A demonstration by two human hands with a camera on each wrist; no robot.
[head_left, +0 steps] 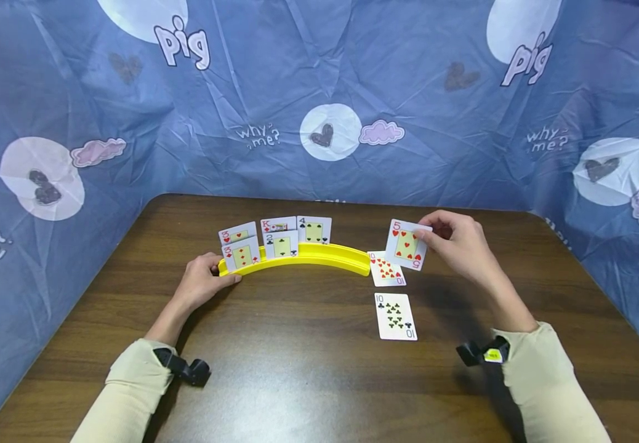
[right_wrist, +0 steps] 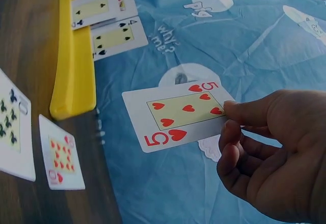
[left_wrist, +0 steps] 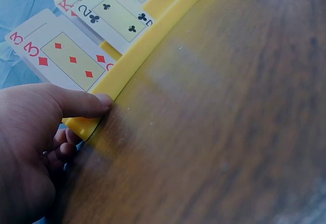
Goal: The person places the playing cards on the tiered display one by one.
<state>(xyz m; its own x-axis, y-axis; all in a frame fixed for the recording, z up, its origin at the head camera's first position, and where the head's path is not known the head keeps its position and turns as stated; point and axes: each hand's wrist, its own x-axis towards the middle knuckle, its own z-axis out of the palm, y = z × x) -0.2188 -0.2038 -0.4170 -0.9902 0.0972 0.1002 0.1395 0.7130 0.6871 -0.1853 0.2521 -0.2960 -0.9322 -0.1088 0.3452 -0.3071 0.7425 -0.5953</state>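
A curved yellow card holder (head_left: 325, 253) stands on the table, its left end gripped by my left hand (head_left: 199, 280), thumb in front and fingers behind. Upright in it, the three of diamonds (head_left: 240, 255) overlaps the three of hearts (head_left: 236, 234). Beside them the two of clubs (head_left: 281, 246) covers part of a king of diamonds (head_left: 276, 224), and the four of spades (head_left: 314, 230) stands to their right. Past the holder's right end, my right hand (right_wrist: 277, 152) pinches the five of hearts (right_wrist: 186, 113) by one edge, face toward me, raised above the table.
The ten of hearts (head_left: 386, 274) lies face up by the holder's right end, partly behind the raised card. Nearer me lies the ten of clubs (head_left: 396, 317). A blue printed cloth (head_left: 275, 166) hangs around the brown wooden table (head_left: 286, 381).
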